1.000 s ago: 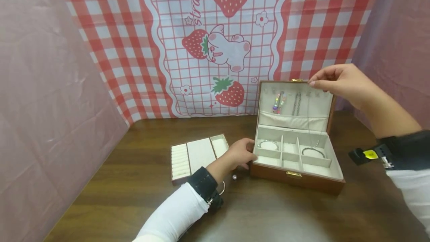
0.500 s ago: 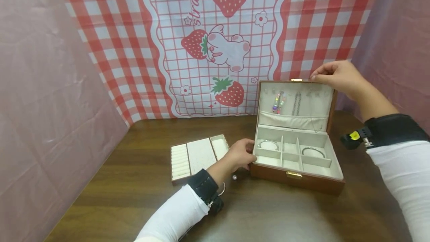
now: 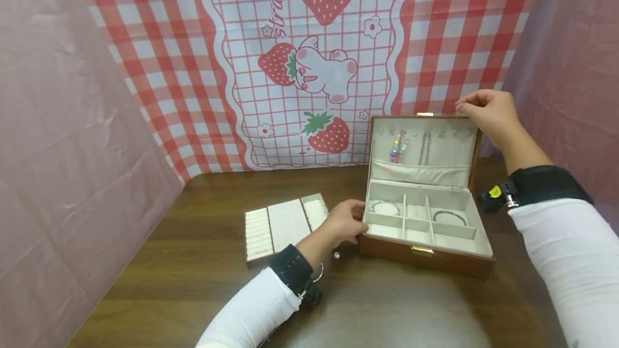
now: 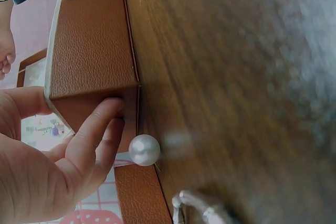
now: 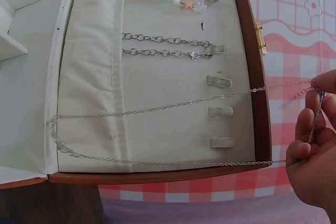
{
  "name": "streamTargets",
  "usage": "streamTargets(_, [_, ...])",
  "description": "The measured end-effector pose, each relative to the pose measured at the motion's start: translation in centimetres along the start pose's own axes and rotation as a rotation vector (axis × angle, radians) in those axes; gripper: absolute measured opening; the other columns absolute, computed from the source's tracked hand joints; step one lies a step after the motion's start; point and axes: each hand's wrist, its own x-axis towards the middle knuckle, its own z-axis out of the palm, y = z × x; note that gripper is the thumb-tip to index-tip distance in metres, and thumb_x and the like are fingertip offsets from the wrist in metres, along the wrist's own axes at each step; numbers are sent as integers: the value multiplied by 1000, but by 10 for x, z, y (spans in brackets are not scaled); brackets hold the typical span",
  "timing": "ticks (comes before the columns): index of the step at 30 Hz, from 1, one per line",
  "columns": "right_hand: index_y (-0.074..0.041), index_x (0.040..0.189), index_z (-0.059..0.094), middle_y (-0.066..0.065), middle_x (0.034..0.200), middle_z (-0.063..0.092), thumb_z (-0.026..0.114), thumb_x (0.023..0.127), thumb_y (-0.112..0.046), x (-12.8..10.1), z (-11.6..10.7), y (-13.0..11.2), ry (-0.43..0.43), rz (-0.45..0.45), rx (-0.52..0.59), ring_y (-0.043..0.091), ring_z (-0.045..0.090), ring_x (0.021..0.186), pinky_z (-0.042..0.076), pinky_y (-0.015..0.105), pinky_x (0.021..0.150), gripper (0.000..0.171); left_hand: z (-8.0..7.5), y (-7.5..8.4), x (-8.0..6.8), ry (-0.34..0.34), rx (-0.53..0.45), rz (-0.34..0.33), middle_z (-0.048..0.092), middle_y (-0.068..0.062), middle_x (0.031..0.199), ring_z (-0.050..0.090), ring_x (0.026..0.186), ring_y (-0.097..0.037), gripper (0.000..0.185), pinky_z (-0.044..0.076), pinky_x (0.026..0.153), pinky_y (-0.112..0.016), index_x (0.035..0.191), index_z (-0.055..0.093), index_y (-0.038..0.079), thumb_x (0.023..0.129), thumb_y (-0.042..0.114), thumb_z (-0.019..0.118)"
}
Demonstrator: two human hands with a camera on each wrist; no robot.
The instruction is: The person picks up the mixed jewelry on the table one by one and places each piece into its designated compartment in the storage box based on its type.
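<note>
Here your left hand [image 3: 344,223] grips the left front corner of the open brown leatherette jewellery box [image 3: 425,254] on the wooden surface [image 3: 193,278]. Your right hand [image 3: 488,111] pinches a fine silver chain [image 5: 157,109] above the lid's rim; it trails across the cream lining, not yet hung on a clip. A round pearl [image 4: 144,150] lies beside the box.

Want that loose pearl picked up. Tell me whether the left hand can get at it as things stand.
Probably yes: the pearl lies bare on the table just beside the left hand, which grips the jewelry box corner; nothing lies between.
</note>
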Motion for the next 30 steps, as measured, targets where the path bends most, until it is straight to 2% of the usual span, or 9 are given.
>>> streamTargets(3, [-6,98,72,-23,74,59,65,92,-25,2,0,-2,31,1,44,9,46,82,40,15,61,21,0,0,0,-3,-7,6,61,-21,113,62,67,-21,61,57,51,-37,134,51,-2,75,-13,64])
streamTargets(8, [-3,103,71,-25,75,57,64,92,-25,5,2,-3,49,-4,37,8,45,83,39,16,61,26,0,0,1,-6,-13,2,62,-20,112,63,68,-22,61,57,51,-37,135,51,-2,76,-13,64])
streamTargets(14, [-21,90,73,-24,76,56,65,93,-27,5,6,9,21,-3,-6,8,47,80,40,16,61,11,0,-1,2,-3,-15,0,62,-18,109,63,68,-22,61,57,51,-38,134,52,-1,76,-13,65])
streamTargets(17, [-17,91,74,-24,76,55,65,92,-28,3,8,16,19,-17,-35,10,46,79,40,18,59,14,-1,-1,2,-4,-18,1,62,-17,108,63,68,-22,61,57,51,-38,134,52,-1,76,-13,65])
streamTargets(20, [-6,98,72,-24,77,54,64,92,-28,2,10,20,25,-28,-56,12,45,78,39,20,58,25,-1,-2,2,-8,-25,0,62,-17,110,64,69,-22,62,57,51,-37,135,51,-1,76,-13,65])
streamTargets(23, [-1,101,71,-22,77,54,64,93,-29,1,12,22,31,-35,-82,13,45,78,39,20,57,30,-1,-2,3,-10,-29,2,62,-18,111,64,70,-23,61,57,51,-37,135,51,-1,76,-13,64])
streamTargets(25, [1,103,70,-15,79,58,64,93,-30,0,13,22,29,-43,-124,15,46,77,39,19,55,33,-1,-2,2,-10,-35,2,62,-19,112,64,71,-23,61,57,51,-37,135,51,-1,76,-13,64])
streamTargets(30, [7,107,69,22,95,65,63,93,-30,-3,15,21,4,-69,-304,28,52,84,40,18,52,40,-1,-2,1,-8,-36,5,62,-22,114,64,70,-23,62,57,51,-37,135,51,-2,76,-14,64])
